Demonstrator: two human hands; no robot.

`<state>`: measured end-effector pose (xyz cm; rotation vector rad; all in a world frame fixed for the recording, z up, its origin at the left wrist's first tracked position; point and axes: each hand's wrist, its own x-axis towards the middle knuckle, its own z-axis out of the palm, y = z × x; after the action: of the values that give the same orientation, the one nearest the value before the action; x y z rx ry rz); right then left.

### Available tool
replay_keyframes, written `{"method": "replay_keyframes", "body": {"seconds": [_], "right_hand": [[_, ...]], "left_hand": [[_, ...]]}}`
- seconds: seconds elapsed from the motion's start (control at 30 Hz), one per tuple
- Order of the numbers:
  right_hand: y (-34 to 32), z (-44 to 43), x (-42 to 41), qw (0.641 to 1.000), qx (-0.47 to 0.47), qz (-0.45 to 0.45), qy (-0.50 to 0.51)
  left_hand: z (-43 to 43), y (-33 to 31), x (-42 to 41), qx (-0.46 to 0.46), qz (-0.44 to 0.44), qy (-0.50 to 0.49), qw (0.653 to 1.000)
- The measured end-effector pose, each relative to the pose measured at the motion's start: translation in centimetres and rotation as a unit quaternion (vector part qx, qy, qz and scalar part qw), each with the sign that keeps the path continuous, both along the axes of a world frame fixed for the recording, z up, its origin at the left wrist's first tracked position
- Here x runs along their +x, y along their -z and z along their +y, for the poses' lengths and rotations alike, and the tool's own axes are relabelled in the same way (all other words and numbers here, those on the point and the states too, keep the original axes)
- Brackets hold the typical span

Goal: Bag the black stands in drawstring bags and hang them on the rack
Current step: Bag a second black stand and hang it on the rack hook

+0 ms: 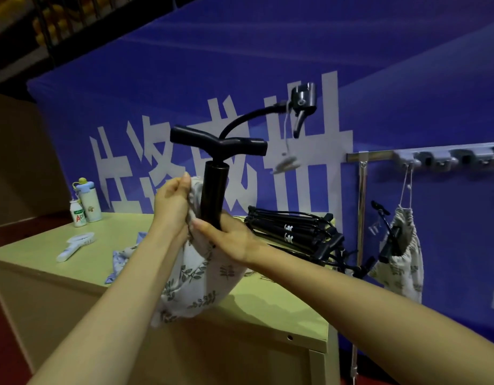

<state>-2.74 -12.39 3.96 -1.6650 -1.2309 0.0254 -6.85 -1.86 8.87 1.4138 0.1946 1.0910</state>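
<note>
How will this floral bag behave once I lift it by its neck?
Likely floppy: the floral bag sags and creases below the right hand. Probably top-heavy, since the black stand sticks well out of its mouth. Its curved hose may swing.

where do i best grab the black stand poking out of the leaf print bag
Grip the black T-handled stand on its bare upright tube just under the crossbar, coming from the right. The white leaf-print drawstring bag and right hand cover its base, the left hand crowds the left side, and the crossbar should stop slipping.
</note>
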Motion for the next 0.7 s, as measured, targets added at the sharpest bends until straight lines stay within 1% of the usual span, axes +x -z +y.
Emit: {"method": "replay_keyframes", "body": {"seconds": [0.07, 0.1, 0.17, 0.2, 0.23, 0.3, 0.33, 0.37, 0.43, 0.47, 0.53, 0.6, 0.63, 0.67, 0.7], "right_hand": [[-0.4, 0.2, 0.1, 1.000, -0.005, -0.014, 0.014], [-0.5, 0.3, 0.2, 0.999, -0.014, -0.032, 0.025], [-0.7, 0.1, 0.5, 0.997, -0.026, -0.054, 0.045], [-0.8, -0.2, 0.6, 0.997, -0.027, -0.049, 0.048], [-0.8, 0.0, 0.9, 0.997, -0.032, -0.049, 0.049], [-0.7, 0.1, 1.4, 0.995, -0.054, -0.067, 0.042], [-0.6, 0.0, 1.4, 0.994, -0.070, -0.073, 0.038], [-0.6, -0.2, 1.7, 0.993, -0.078, -0.076, 0.035], [-0.7, -1.2, 2.1, 0.991, -0.088, -0.083, 0.051], [-0.6, -2.0, 2.2, 0.987, -0.100, -0.103, 0.067], [-0.2, -3.7, 2.1, 0.969, -0.161, -0.169, 0.087], [0.5, -4.6, 2.5, 0.946, -0.224, -0.221, 0.075], [0.8, -4.7, 2.8, 0.945, -0.218, -0.237, 0.064], [1.0, -4.6, 3.1, 0.952, -0.176, -0.242, 0.062], [1.2, -4.3, 3.4, 0.967, -0.104, -0.219, 0.076]], "left_hand": [[-1.0, 0.0, -0.1, 0.032, 0.008, -0.016, 0.999], [-1.4, 0.2, -0.1, 0.047, 0.016, 0.001, 0.999], [-1.7, 0.8, -0.2, 0.052, 0.017, 0.086, 0.995], [-1.8, 1.0, -0.2, 0.056, 0.023, 0.105, 0.993], [-1.9, 1.0, -0.2, 0.079, 0.041, 0.092, 0.992], [-2.3, 0.8, 0.0, 0.161, 0.079, -0.003, 0.984], [-2.4, 0.8, 0.2, 0.186, 0.085, -0.038, 0.978], [-2.5, 0.8, 0.3, 0.195, 0.081, -0.052, 0.976], [-2.2, 0.6, 0.2, 0.173, 0.060, -0.036, 0.982], [-1.9, 0.4, 0.2, 0.154, 0.047, -0.027, 0.987], [-1.2, 0.0, 0.0, 0.122, 0.027, -0.024, 0.992], [-0.4, -0.3, 0.0, 0.098, 0.010, -0.027, 0.995], [-0.2, -0.4, 0.0, 0.089, 0.009, -0.028, 0.996], [0.0, -0.4, 0.0, 0.085, 0.012, -0.030, 0.996], [0.0, -0.4, 0.0, 0.083, 0.017, -0.031, 0.996]]}}
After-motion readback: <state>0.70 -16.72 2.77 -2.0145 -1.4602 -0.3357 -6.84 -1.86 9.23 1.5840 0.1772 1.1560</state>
